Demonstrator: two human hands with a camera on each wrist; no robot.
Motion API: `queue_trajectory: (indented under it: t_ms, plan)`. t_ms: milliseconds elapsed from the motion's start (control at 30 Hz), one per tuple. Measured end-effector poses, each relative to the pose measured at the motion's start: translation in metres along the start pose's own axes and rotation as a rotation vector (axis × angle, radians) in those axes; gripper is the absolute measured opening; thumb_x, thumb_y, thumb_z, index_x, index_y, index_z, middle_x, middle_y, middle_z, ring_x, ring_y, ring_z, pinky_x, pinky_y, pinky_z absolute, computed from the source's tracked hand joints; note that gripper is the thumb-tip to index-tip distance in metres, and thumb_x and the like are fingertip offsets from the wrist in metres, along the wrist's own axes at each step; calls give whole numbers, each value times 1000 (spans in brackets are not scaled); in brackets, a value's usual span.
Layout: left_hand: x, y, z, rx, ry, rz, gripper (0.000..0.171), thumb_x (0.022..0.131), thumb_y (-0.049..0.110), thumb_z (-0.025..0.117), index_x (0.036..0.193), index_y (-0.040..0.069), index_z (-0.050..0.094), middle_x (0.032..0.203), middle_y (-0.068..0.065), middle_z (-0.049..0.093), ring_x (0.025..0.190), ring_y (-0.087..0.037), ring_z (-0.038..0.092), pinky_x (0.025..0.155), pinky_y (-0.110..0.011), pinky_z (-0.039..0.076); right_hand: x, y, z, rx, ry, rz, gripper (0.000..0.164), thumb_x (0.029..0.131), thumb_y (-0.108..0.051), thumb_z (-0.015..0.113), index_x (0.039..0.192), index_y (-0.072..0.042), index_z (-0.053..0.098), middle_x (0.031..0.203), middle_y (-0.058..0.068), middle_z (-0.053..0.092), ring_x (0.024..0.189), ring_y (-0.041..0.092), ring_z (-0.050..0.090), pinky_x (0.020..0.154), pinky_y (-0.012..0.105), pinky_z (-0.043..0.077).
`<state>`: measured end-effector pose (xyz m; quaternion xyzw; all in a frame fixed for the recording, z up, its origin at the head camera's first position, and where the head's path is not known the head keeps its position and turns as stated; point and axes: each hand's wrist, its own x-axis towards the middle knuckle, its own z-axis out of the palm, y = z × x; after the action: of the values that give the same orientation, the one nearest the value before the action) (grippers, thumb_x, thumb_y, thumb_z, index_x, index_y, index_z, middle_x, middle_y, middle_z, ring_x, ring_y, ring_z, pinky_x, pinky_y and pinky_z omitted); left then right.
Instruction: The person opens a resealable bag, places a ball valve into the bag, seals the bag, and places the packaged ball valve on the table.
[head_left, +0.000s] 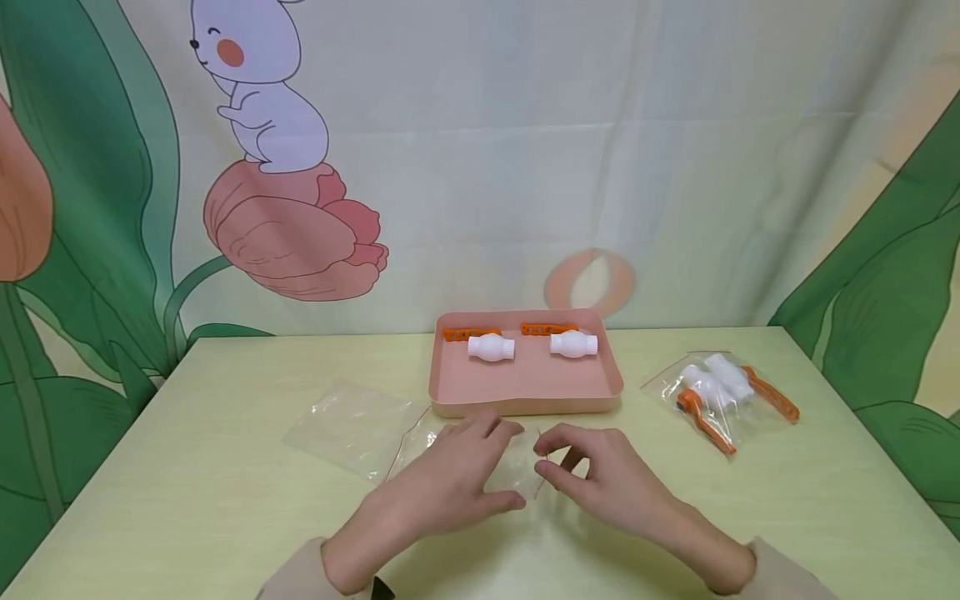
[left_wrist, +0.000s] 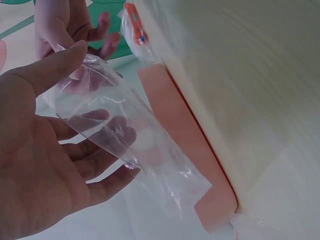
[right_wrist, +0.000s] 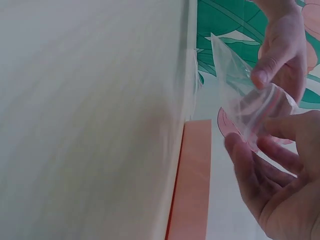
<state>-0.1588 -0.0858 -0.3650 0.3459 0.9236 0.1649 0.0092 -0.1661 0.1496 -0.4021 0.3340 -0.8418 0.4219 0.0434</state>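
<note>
A clear zip bag (head_left: pixel 516 467) with a red zip line stands between my two hands, close over the table. My left hand (head_left: pixel 457 475) holds it from the left with thumb and fingers well apart; in the left wrist view the thumb (left_wrist: pixel 75 52) crosses the bag's upper edge and the other fingers show behind the film. From the right, my right hand (head_left: pixel 600 471) pinches the bag's edge at the red line between thumb and forefinger. In the right wrist view the bag (right_wrist: pixel 240 95) looks puckered near the zip. Nothing shows inside it.
Behind my hands sits a pink tray (head_left: pixel 525 406) with two white plastic fittings and two orange-handled pieces in it. A filled bag (head_left: pixel 723 396) of white and orange parts lies at right. More flat clear bags (head_left: pixel 352 425) lie at left. A printed curtain (head_left: pixel 480 167) hangs behind the table.
</note>
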Motion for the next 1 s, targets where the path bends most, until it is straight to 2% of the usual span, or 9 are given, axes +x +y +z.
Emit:
queue_trajectory:
  t_ms: [133, 467, 700, 867, 1000]
  plan:
    - [0, 2, 1, 13, 3, 9, 68, 90, 40, 80, 139, 1, 54, 126, -6, 55, 117, -21, 53, 102, -45, 45, 0, -1, 2, 7, 23, 10, 13, 93, -11, 76, 105, -14, 71, 99, -2, 73, 73, 5, 67, 64, 30, 57]
    - [1, 2, 6, 29, 3, 21, 69, 90, 42, 80, 141, 3, 53, 122, -4, 54, 116, -20, 51, 97, -43, 47, 1, -2, 3, 22, 1, 75, 25, 85, -9, 84, 106, -11, 70, 96, -1, 69, 74, 6, 66, 62, 29, 55]
    - [1, 2, 6, 40, -3, 19, 73, 89, 44, 80, 142, 3, 52, 122, -3, 53, 115, -20, 51, 97, -44, 47, 1, -3, 2, 23, -1, 97, 27, 83, -13, 87, 105, -13, 70, 96, -5, 68, 73, 5, 66, 60, 26, 53]
    - [1, 2, 7, 35, -8, 13, 77, 88, 46, 81, 144, 2, 50, 123, -4, 53, 116, -21, 51, 98, -46, 47, 0, -3, 1, 39, -10, 114, 37, 81, -21, 91, 110, -13, 70, 98, -3, 67, 72, 6, 66, 60, 26, 52]
    - [1, 2, 8, 30, -5, 11, 81, 87, 48, 80, 146, 2, 48, 126, -4, 52, 117, -21, 50, 100, -47, 45, -1, -3, 0, 38, -6, 122, 44, 78, -24, 93, 114, -15, 69, 99, -9, 64, 72, 6, 67, 62, 27, 52]
